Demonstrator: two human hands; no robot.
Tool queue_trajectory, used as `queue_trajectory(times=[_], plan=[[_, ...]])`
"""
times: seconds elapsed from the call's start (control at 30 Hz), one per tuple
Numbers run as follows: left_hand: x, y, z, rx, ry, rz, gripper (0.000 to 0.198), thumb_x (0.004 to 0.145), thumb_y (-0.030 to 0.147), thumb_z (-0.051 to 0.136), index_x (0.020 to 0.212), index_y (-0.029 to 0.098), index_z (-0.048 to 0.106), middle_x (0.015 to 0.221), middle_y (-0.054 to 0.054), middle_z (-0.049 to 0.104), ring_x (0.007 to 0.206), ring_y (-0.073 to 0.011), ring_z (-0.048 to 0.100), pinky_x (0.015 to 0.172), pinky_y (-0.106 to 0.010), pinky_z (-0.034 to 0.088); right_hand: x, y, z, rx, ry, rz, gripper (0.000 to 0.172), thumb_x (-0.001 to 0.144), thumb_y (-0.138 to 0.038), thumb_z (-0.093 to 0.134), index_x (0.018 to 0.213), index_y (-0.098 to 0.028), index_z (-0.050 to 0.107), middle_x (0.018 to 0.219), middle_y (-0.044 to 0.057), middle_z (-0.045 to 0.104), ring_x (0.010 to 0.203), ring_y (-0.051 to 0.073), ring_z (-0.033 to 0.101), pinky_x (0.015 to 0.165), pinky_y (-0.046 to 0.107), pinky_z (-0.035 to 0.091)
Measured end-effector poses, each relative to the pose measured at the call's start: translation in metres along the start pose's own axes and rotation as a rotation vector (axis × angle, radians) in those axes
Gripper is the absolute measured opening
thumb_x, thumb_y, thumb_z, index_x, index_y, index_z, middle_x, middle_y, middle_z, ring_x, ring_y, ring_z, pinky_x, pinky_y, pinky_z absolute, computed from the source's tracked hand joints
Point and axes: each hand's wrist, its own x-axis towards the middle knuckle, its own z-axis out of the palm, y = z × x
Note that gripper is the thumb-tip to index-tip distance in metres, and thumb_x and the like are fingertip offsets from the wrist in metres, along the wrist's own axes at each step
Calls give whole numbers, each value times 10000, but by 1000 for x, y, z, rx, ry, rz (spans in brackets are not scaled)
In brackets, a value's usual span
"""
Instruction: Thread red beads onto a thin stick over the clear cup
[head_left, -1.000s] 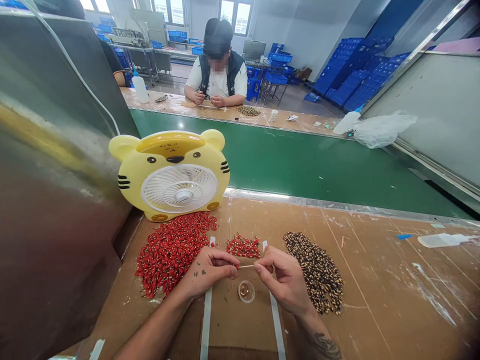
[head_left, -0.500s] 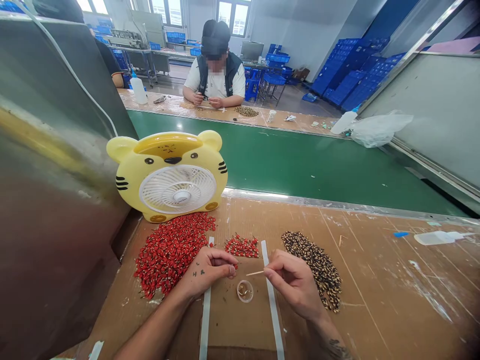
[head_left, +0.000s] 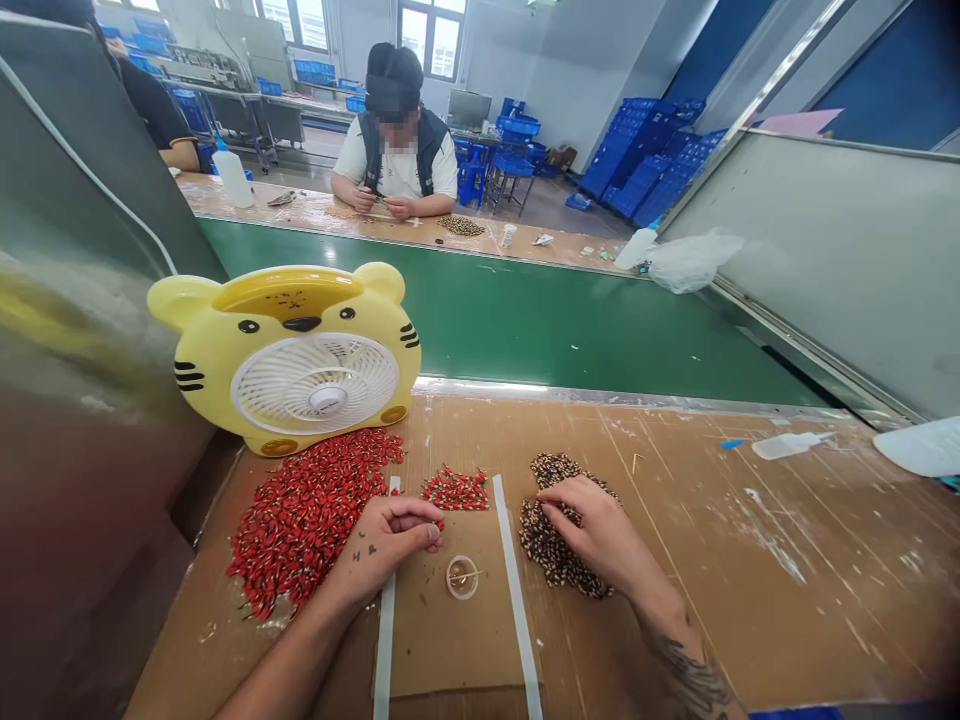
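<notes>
My left hand pinches a small red bead-like piece between thumb and forefinger; most of it is hidden. My right hand reaches into a pile of small black-and-gold beads, its thumb and fingertips drawn together; what is between them cannot be made out. Between the hands, a small clear cup stands on a cardboard sheet, with a thin wooden stick lying across it. A large heap of red pieces is left of my left hand. A smaller red group lies beyond the cup.
A yellow animal-faced fan stands behind the red heap, beside a metal cabinet. White tape strips border the cardboard. A squeeze bottle lies at right. Across the green belt, a person works with small pieces.
My right hand has let go of the thin stick, now in the cup, and moved right onto the black-and-gold beads. My left hand keeps its pinch. The view has turned right.
</notes>
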Motion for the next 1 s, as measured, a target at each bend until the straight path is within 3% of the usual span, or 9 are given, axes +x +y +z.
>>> queue_trajectory(times=[0.17, 0.3, 0.57, 1.0], plan=[[1, -4, -3, -11, -11, 22, 160, 654, 205, 799, 786, 122, 766, 658, -41, 755, 616, -130, 677, 628, -207, 508, 11, -1, 10, -141, -114, -77, 175, 881, -140, 577, 935, -208, 730, 892, 64, 706, 924, 240, 585, 848, 368, 467], [3, -6, -5, -28, -1, 49, 166, 667, 213, 796, 803, 123, 765, 657, -41, 755, 617, -132, 680, 638, -214, 511, 20, -7, 19, -209, -146, -37, 189, 870, -117, 567, 871, -200, 737, 854, 62, 704, 891, 239, 581, 834, 357, 453], [2, -2, -2, -13, -8, 23, 172, 646, 221, 804, 778, 122, 755, 629, -33, 743, 592, -129, 663, 615, -212, 495, 27, -5, 26, -189, -137, -5, 205, 833, -74, 538, 757, -192, 688, 803, 43, 688, 849, 216, 588, 791, 315, 444], [0, 0, -1, 6, -21, 23, 174, 643, 221, 795, 773, 114, 751, 629, -39, 732, 583, -125, 642, 604, -215, 477, 32, -16, 28, -102, -130, -51, 166, 856, -108, 582, 780, -206, 693, 804, 41, 680, 832, 221, 591, 785, 330, 456]])
